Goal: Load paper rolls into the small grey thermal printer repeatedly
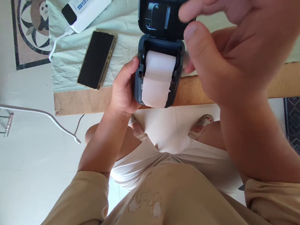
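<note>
The printer point(157, 73) is gripped along its left side by the curled fingers of the left hand point(124, 89), thumb on the upper edge, the rest wrapped under and hidden. The right hand point(231, 46) is raised close to the camera above and right of the printer; its fingers are loosely bent and slightly parted, the thumb tip near the lid point(161, 12), with nothing seen pinched; whether the lid is touched cannot be told.

The printer is held over the table edge point(88, 102), its long axis running away from the person, lid swung open at the far end. One white paper roll point(158, 76) is seated in the open bay, a strip drawn toward the person over the near edge.

On the pale cloth point(127, 16), one phone point(97, 59) is laid face up, dark, left of the printer. One white power bank point(87, 3) is set beyond it, with one cable point(54, 46) attached.
</note>
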The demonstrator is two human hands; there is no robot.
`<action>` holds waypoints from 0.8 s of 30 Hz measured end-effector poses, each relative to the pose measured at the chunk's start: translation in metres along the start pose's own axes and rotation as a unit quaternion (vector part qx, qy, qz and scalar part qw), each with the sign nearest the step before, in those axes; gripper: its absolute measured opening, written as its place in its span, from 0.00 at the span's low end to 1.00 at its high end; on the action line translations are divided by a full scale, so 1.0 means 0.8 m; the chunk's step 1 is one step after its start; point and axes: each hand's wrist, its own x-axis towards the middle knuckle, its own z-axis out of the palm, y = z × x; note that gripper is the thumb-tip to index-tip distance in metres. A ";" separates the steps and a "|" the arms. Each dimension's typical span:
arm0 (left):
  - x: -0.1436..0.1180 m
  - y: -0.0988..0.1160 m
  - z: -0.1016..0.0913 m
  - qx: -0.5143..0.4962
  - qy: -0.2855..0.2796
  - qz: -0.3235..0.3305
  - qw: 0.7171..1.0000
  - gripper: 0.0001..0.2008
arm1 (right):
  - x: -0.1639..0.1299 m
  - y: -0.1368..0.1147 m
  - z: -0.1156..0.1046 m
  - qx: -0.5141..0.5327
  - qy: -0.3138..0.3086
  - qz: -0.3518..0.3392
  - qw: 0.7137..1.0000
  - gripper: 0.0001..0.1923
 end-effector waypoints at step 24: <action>0.001 -0.001 0.004 -0.031 -0.028 0.078 0.996 0.15 | 0.003 0.013 -0.007 0.154 -0.128 -0.020 0.980 0.16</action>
